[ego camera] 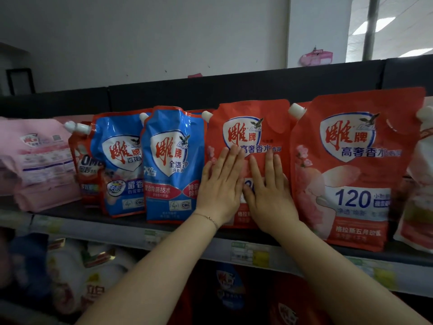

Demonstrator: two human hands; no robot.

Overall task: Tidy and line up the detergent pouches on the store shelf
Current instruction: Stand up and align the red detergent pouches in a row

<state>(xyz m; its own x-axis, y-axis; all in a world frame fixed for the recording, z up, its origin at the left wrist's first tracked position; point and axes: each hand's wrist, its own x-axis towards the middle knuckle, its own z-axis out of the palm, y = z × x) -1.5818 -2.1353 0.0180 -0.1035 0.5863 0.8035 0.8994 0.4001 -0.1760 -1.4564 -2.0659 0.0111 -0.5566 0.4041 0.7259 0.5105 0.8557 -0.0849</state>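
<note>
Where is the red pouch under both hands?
Head view, centre of the upper shelf: the red pouch stands between a blue pouch on its left and a second red pouch on its right.

I count two big red pouches, the middle red pouch [253, 123] and the right red pouch [351, 165]; two blue ones, the left blue pouch [119, 160] and the right blue pouch [171, 165]; one small red pouch [80, 148]; one pale pouch [419, 184] at the right edge; pink bags [39, 158], blurred, perhaps two.
</note>
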